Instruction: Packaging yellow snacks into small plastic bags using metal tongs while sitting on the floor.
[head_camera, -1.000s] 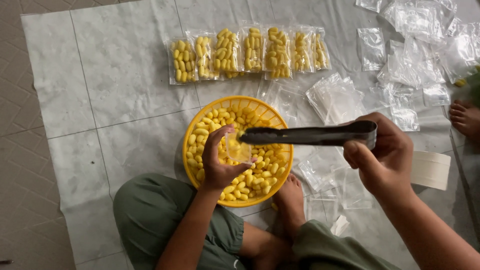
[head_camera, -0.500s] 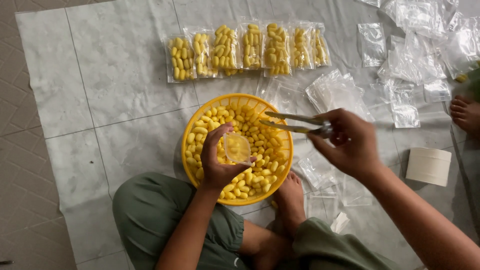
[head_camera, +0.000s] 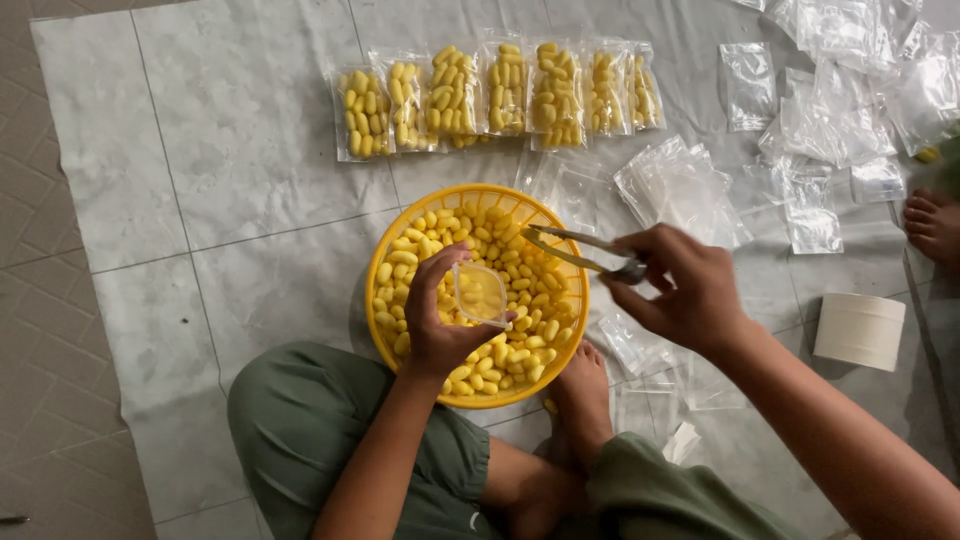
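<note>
A yellow basket (head_camera: 395, 236) sits on a grey sheet (head_camera: 220, 180) spread over the floor, just in front of the seated person's crossed legs, and it is heaped with small yellow oval pieces (head_camera: 520, 290) (they look like cocoons, though that is hard to confirm).

The left hand (head_camera: 440, 320) reaches over the near side of the basket and holds a small clear bag (head_camera: 481, 293) upright above the pieces; its grip is closed around the bag's lower edge, thumb on one side and fingers on the other, with the bag's mouth facing away from the person. A few yellow pieces show through the plastic.

The right hand (head_camera: 678, 288) hovers at the right rim of the basket, its grip pinched on a pair of metal tongs (head_camera: 580, 250) whose tips point left over the basket; the arms of the tongs stand slightly apart, with nothing visibly between them.

Beyond the basket lies a row of filled bags (head_camera: 500, 92), side by side. To the right of the basket lie loose empty clear bags (head_camera: 680, 185), and further right a white roll (head_camera: 860, 330). Another person's bare foot (head_camera: 935, 225) shows at the far right edge.
</note>
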